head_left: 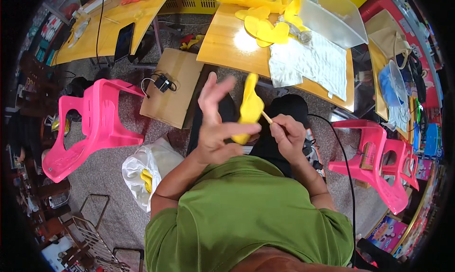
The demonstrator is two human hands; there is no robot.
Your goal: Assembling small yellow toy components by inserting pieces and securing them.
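My right hand [290, 135] pinches a thin wooden stick [267, 116] above my lap. The stick's far end meets a soft yellow piece with rounded lobes [251, 106], perhaps fabric or felt; whether it goes inside the piece is hidden. My left hand [212, 135] is at the piece's left side, fingers spread and a little smeared by motion. One of its fingers crosses in front of the piece's lower part. More yellow lobed pieces [265, 30] lie piled on the wooden table [222, 44] ahead of me.
On that table are a clear plastic bin [336, 21] and a white cloth [322, 66]. Pink plastic chairs [102, 113] stand at both sides. A cardboard box [173, 82] and a white bag [137, 160] with yellow pieces are at left. A black cable [348, 177] runs at right.
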